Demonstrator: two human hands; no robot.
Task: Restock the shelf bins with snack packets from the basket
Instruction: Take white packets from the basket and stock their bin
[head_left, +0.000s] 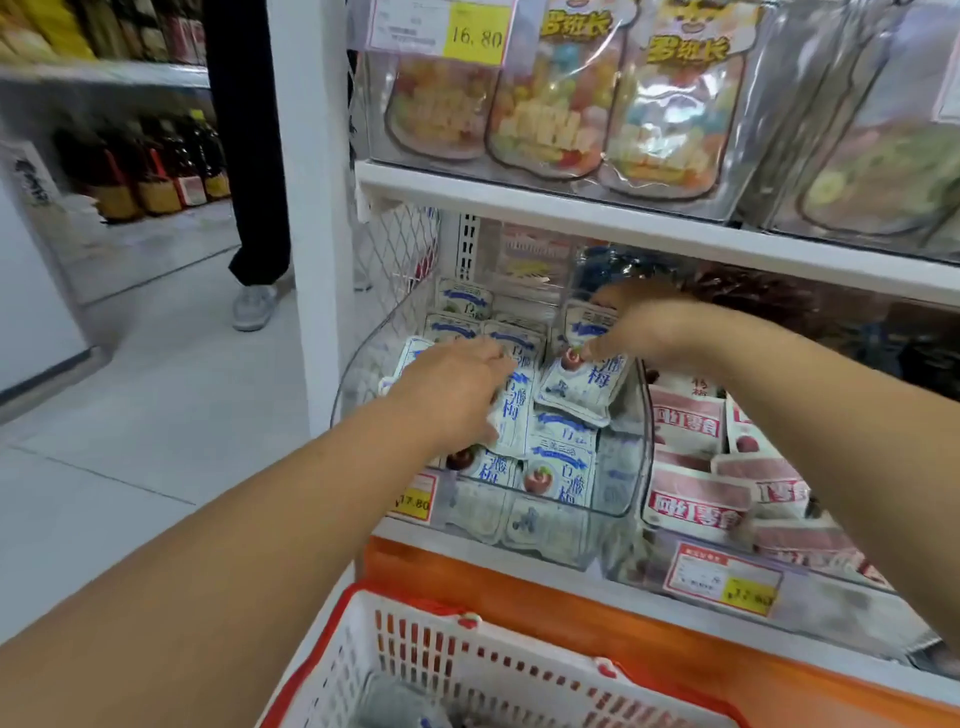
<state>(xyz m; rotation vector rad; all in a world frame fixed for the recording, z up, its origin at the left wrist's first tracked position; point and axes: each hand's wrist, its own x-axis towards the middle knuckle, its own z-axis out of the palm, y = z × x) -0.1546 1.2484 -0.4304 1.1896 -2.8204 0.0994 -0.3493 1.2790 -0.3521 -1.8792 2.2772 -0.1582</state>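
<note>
White-blue packets (558, 470): fill clear bin (631, 467) at shelf's (649, 600) left end.
Right grip (644, 325): pinches tilted packet (582, 389) by its top, over bin.
Left grip (452, 395): spread on second packet (514, 415); hold unclear.
Basket (415, 649): below shelf's front edge.

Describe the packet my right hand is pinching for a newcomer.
Under the white shelf board of candy pouches, find the clear bin left of the red packets. Among its blue-and-white packets, the target packet lies tilted on top at the right, its plum picture pinched by the right hand.
</note>
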